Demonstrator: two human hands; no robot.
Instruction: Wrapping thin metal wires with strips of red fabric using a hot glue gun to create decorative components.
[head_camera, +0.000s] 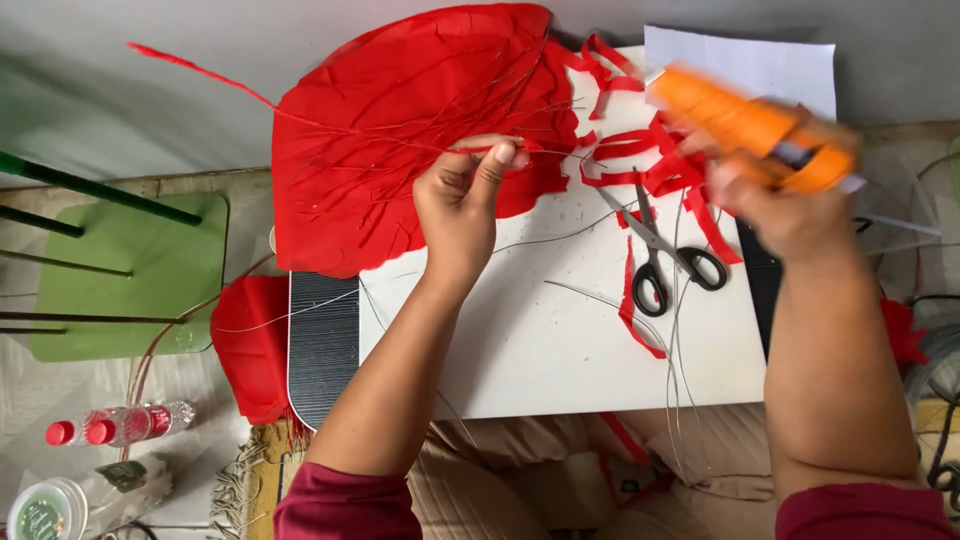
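Bare forearms — dark maroon sleeves pushed up past the elbows — no rings visible.

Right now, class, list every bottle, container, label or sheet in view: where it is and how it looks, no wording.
Two plastic bottles: lower left on the floor, lying down, clear with red caps.
Round container: bottom left corner, white rim, green lid.
White paper sheet: top right, rectangular, plain.
Orange glue gun: in the right hand, blurred, with a pale label.
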